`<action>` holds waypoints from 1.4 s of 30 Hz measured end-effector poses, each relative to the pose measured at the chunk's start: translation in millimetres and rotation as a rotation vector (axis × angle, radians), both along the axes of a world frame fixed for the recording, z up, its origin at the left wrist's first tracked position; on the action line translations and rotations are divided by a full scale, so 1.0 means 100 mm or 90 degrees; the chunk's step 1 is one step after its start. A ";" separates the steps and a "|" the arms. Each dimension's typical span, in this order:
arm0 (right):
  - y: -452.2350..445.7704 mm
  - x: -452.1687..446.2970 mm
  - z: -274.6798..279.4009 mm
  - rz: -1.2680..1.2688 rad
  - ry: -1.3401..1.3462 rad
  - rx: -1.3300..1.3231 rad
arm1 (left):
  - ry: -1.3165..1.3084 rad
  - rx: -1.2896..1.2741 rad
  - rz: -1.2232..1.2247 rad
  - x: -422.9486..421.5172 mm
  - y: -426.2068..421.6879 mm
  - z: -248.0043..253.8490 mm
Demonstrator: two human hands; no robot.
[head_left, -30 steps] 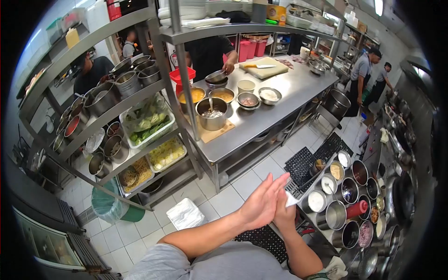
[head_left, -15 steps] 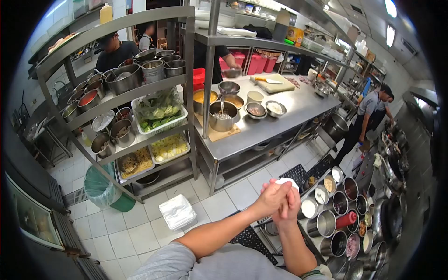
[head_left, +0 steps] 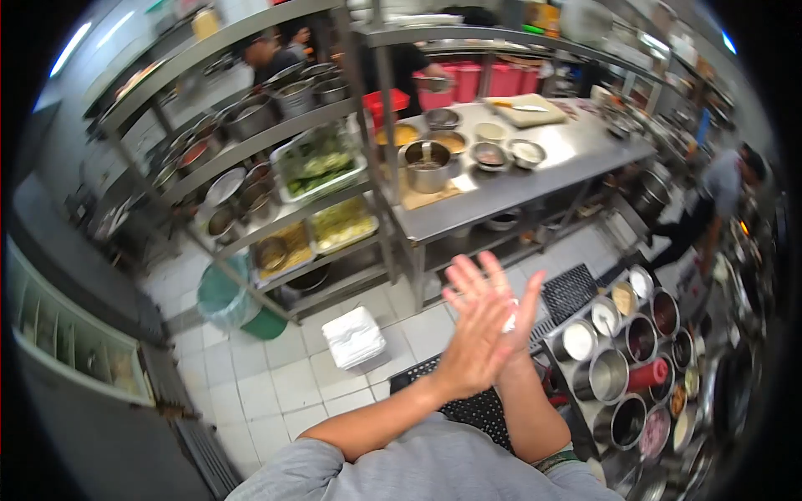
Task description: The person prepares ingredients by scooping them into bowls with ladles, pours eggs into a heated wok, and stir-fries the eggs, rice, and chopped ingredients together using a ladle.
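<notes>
My left hand [head_left: 472, 355] lies across the palm of my right hand [head_left: 525, 327], its fingers pressed flat on it. A small white wad, perhaps a paper tissue [head_left: 511, 316], shows between the two hands beside my right thumb; most of it is hidden under the left fingers. My right hand has its fingers stretched upward and spread, thumb apart. Both hands are held in front of my chest, above the tiled floor and a black perforated mat [head_left: 476, 417].
Pots and containers [head_left: 608, 376] crowd the counter at right. Ahead, a steel table [head_left: 518, 188] carries bowls, a pot and a cutting board [head_left: 526, 114]. A shelf rack [head_left: 246, 150], green bin [head_left: 263, 324] and white square bundle [head_left: 354, 336] stand left. A person [head_left: 723, 188] works at right.
My hands were clasped together around the white wad; now their fingers are straightened and the left lies flat over the right. The view has turned, so the surroundings appear shifted rightward.
</notes>
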State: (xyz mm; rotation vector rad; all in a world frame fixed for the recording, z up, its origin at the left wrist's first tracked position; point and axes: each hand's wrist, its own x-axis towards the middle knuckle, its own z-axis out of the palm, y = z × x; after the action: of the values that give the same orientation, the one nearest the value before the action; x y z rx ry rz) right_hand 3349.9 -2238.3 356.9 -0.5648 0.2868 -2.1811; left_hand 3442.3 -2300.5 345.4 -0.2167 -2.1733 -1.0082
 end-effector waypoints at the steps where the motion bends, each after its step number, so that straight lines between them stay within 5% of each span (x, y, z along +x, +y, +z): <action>1: -0.10 -0.02 0.00 -0.009 -0.025 0.040 | -0.011 0.042 -0.001 0.06 -0.01 -0.04; 6: -0.76 0.40 -0.04 -0.043 0.128 0.171 | 0.012 0.142 0.145 0.11 -0.65 -0.03; 8: -1.09 0.77 0.38 -0.078 -0.255 0.215 | -0.012 0.131 0.219 0.14 -0.98 0.00; 10: -1.33 0.78 0.28 -0.002 -0.155 0.294 | 0.050 0.200 0.284 0.19 -1.21 -0.12; 12: -1.39 0.55 -0.43 0.190 0.425 0.355 | 0.082 0.288 0.331 0.27 -1.64 -0.47; 14: -1.50 0.56 -0.55 0.350 0.676 0.387 | 0.054 0.756 0.396 0.54 -2.37 -0.97; 16: -1.52 0.54 -0.65 0.491 0.573 0.421 | -0.025 0.341 0.787 1.20 -3.33 -2.09; 17: -1.51 0.37 -0.69 0.516 0.557 0.467 | 0.105 0.209 0.935 1.55 -3.67 -2.61; 18: -1.51 0.17 -0.74 0.536 0.543 0.508 | 0.019 0.705 0.895 2.16 -3.82 -2.99; 20: -1.38 -0.23 -0.91 0.354 0.455 0.669 | -0.034 0.936 1.062 3.08 -4.14 -3.42; 22: -1.13 -0.54 -0.95 0.189 0.367 0.756 | 0.141 0.991 1.092 3.60 -4.77 -3.59; 23: -1.03 -0.66 -0.93 0.152 0.352 0.794 | -0.014 0.987 0.962 3.59 -4.94 -3.00; 25: -0.84 -0.83 -0.97 0.083 0.301 0.851 | 0.143 0.948 0.902 3.77 -6.03 -3.01; 26: -0.81 -0.87 -0.95 0.065 0.271 0.861 | -0.019 0.860 0.902 3.93 -6.62 -2.94; 27: -0.77 -0.92 -0.94 0.062 0.262 0.864 | 0.104 0.985 0.913 3.30 -6.67 -2.10; 29: -0.68 -0.94 -0.84 0.047 0.269 0.887 | 0.133 1.038 0.627 3.32 -7.25 -2.15; 30: -0.64 -0.96 -0.75 0.026 0.288 0.905 | 0.100 0.841 0.768 3.51 -7.50 -2.54; 32: -0.42 -0.99 -0.64 -0.081 0.311 0.910 | 0.028 0.649 0.657 2.96 -7.14 -2.55; 33: -0.25 -1.02 -0.63 -0.137 0.339 0.919 | -0.002 0.687 0.540 2.41 -6.70 -2.28; 35: 0.15 -0.99 -0.47 -0.294 0.457 1.071 | -0.151 0.855 0.683 1.30 -5.84 -1.93; 36: 0.32 -0.95 -0.33 -0.453 0.495 1.142 | -0.261 0.976 0.424 1.21 -6.01 -2.50; 37: 0.54 -0.91 -0.17 -0.548 0.449 1.215 | -0.430 1.013 0.351 0.77 -5.63 -2.42; 38: 0.86 -0.87 -0.08 -0.606 0.397 1.344 | -0.551 0.888 0.255 0.26 -5.04 -2.05; 40: 1.42 -0.78 -0.18 -0.886 0.240 1.303 | -0.690 0.745 0.100 -0.55 -4.27 -1.65; 42: 1.98 -0.71 -0.30 -0.986 0.106 1.300 | -0.746 0.471 -0.048 -1.29 -3.67 -1.37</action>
State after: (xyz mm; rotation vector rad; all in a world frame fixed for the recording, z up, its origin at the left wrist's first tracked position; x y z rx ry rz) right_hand 3279.1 -2040.1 327.2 0.9927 3.1352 -1.4275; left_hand 3313.6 -2667.2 207.9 0.8446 -2.4830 -2.2718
